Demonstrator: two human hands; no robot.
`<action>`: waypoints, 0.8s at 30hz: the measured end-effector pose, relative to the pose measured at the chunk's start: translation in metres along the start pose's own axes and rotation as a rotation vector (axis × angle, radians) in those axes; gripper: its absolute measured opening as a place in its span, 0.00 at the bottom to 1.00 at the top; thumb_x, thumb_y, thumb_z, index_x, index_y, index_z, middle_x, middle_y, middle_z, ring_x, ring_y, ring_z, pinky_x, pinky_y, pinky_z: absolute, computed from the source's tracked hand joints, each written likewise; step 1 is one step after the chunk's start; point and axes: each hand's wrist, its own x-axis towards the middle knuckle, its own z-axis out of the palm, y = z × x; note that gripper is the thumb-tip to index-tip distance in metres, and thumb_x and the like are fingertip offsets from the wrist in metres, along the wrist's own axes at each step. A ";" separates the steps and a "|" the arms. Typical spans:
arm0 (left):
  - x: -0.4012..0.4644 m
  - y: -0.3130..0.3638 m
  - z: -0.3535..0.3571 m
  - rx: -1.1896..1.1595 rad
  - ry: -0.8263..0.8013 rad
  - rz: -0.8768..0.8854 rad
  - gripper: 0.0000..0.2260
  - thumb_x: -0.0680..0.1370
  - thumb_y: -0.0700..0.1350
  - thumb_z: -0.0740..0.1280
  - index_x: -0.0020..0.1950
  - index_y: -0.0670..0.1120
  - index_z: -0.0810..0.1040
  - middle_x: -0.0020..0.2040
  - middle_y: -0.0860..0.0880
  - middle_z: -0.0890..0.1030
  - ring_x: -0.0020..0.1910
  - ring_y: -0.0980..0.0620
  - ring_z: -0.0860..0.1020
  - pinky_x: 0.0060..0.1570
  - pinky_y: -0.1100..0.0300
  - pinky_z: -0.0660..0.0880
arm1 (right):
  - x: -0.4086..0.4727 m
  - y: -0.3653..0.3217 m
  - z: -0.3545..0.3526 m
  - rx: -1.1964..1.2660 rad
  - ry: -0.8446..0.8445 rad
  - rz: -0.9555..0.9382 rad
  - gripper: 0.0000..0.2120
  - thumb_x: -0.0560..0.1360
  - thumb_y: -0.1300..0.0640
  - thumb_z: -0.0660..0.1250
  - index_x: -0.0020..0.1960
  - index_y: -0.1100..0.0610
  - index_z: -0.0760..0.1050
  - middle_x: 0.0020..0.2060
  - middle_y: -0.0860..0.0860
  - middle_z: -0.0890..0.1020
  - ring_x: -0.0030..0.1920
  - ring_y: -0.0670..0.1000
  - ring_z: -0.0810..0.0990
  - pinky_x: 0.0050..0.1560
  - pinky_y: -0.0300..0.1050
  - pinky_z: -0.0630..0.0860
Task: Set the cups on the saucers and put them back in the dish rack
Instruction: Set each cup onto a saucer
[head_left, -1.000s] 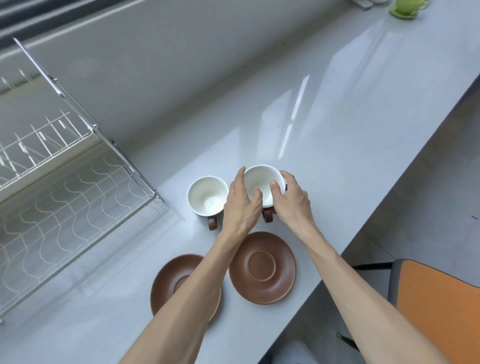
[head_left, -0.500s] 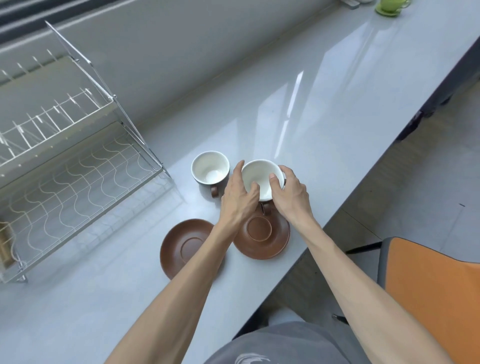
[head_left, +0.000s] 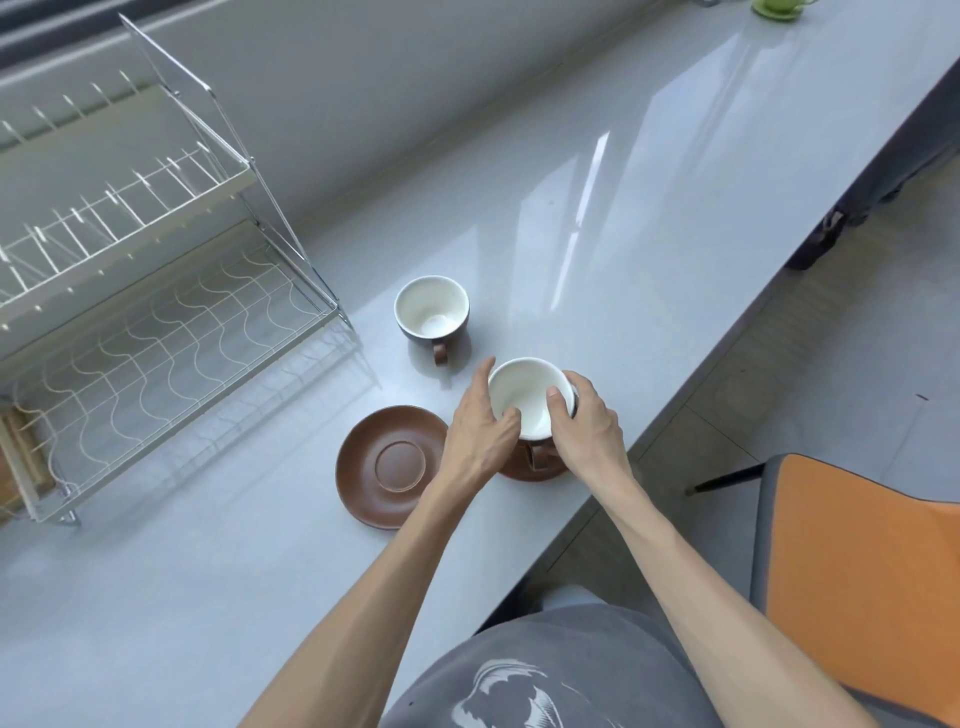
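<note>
1. A white-lined cup is gripped from both sides, fingers of the left hand and right hand curled around it, over a brown saucer.
2. A second cup stands on the counter, near an empty saucer.
3. The dish rack is seen at the left.

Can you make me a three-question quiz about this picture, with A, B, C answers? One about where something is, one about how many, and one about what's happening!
1. Where is the dish rack?
A. left of the cups
B. on the chair
C. on the floor

2. How many brown saucers are on the counter?
A. one
B. two
C. four

3. What is the held cup doing?
A. lying on its side
B. upright, gripped by both hands
C. hanging in the rack

Answers:
1 A: the rack stands at the counter's left.
2 B: one bare saucer, one saucer under the held cup.
3 B: left hand and right hand clasp its rim.
</note>
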 end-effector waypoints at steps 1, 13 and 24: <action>-0.001 -0.002 0.000 -0.002 -0.004 -0.011 0.33 0.77 0.40 0.60 0.81 0.51 0.55 0.78 0.47 0.67 0.75 0.46 0.68 0.73 0.48 0.65 | -0.002 0.001 0.001 0.002 -0.005 0.001 0.21 0.81 0.47 0.56 0.72 0.52 0.66 0.64 0.55 0.78 0.64 0.62 0.74 0.63 0.53 0.68; -0.007 -0.010 0.002 -0.079 -0.023 -0.070 0.37 0.69 0.47 0.58 0.79 0.57 0.56 0.73 0.53 0.72 0.67 0.48 0.74 0.68 0.48 0.72 | -0.005 0.014 0.005 0.013 -0.017 0.022 0.21 0.81 0.48 0.57 0.72 0.51 0.66 0.65 0.52 0.78 0.64 0.59 0.74 0.63 0.52 0.70; 0.001 -0.011 0.005 -0.075 -0.038 -0.059 0.35 0.71 0.49 0.59 0.79 0.56 0.57 0.76 0.53 0.69 0.71 0.49 0.71 0.71 0.47 0.69 | -0.002 0.015 0.003 -0.008 -0.026 0.003 0.19 0.81 0.47 0.57 0.70 0.49 0.66 0.61 0.51 0.79 0.60 0.58 0.77 0.59 0.51 0.72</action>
